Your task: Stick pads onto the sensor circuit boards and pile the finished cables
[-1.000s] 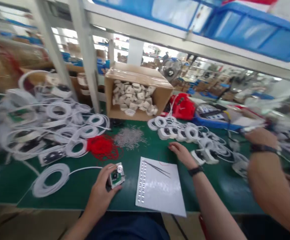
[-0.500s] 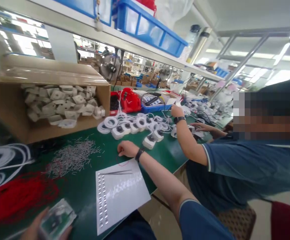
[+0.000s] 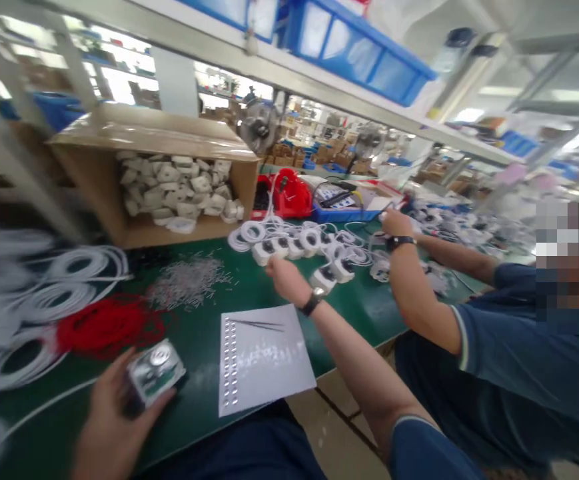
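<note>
At the lower left, my left hand [image 3: 114, 413] is wrapped round a small clear-and-white device [image 3: 156, 372] with a green board inside. A white cable runs from behind that hand to the left. My right hand [image 3: 289, 281], with a dark wristband, is closed just in front of the row of white housings [image 3: 274, 249]; whatever its fingers hold is too small to make out. Below it lies a white sheet [image 3: 274, 363] with shiny round pieces along its left side and dark tweezers [image 3: 259, 325] near the top.
A carton of white parts [image 3: 169, 237] stands at the back left. Small tubes [image 3: 186, 283], red wires [image 3: 109, 327] and coiled white cables [image 3: 64, 300] lie on the green table [image 3: 194, 427]. A co-worker [image 3: 499, 333] works at the right. A shelf [image 3: 209, 50] hangs overhead.
The view has swung left, and the device in my left hand has come further into view. My right hand has moved nearer the white housings. The red loop seen near it no longer shows.
</note>
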A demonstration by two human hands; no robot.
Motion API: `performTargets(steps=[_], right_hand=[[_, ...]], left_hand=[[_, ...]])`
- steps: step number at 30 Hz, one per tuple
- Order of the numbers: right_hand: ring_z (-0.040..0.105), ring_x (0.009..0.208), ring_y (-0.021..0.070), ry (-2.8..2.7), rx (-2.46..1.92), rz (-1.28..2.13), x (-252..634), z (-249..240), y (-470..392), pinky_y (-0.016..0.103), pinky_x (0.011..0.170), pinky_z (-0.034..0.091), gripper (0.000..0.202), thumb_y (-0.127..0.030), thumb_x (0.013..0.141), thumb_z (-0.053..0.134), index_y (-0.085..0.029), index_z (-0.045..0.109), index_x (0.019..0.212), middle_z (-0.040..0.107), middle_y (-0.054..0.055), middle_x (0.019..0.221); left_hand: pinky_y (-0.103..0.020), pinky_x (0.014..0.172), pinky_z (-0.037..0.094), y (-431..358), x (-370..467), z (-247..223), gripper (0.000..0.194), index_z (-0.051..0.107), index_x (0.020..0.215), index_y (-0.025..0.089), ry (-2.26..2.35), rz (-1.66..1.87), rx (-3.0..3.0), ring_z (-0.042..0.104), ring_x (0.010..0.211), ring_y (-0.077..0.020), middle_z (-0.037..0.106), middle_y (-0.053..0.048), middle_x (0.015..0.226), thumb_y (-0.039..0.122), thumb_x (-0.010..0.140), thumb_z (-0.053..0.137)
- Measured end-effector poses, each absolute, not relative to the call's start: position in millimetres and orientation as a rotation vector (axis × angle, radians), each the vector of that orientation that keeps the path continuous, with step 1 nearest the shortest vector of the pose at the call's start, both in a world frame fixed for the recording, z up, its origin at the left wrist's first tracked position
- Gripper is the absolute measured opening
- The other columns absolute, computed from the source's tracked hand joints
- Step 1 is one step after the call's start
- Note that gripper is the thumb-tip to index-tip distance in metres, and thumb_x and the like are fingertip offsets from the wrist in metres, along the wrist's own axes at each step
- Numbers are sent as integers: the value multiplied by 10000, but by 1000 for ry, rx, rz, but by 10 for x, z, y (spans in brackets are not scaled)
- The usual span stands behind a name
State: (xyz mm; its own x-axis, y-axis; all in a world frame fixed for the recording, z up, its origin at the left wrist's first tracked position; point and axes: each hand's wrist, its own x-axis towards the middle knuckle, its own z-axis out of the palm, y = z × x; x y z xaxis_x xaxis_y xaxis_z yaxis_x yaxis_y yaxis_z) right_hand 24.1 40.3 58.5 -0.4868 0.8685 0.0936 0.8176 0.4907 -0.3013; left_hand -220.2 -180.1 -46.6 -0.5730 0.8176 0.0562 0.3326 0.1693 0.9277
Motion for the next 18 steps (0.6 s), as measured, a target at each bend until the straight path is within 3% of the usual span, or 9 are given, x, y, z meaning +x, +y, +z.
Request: performTargets(steps=[5,8,13,18], right_hand=[[488,635,161,-2453,-1112,301,0,1123,-17,269,594,317,94,-164,889,422,-204,431,805,515,9,706],[504,609,162,-2482,-830,531,-249,1262,-505,271,564,357,133,-148,869,421,-234,417,767,523,3,688],[544,607,191,-2630,-493,880,-741,968,-1290,302,507,379,186,-100,817,465,-272,403,782,581,12,722],[573,662,230,-2710,-464,849,-1066,687,-1369,343,549,396,225,-54,794,471,-262,387,800,588,24,743]], left_hand=[[-429,1007,440,-1818,-2184,-173,705,390,1278,216,1810,1498,1052,548,1162,-259,528,-101,1284,301,664,726],[-400,996,451,-1850,-2203,-150,663,422,1253,209,1754,1549,1014,550,1156,-248,534,-95,1272,230,662,721],[-413,1050,397,-1911,-2215,-216,641,446,1264,201,1706,1589,1053,511,1201,-256,519,-108,1304,189,675,698],[-435,1093,335,-1942,-2290,-314,519,493,1243,181,1672,1644,1199,453,1256,-261,496,-118,1334,219,738,608]])
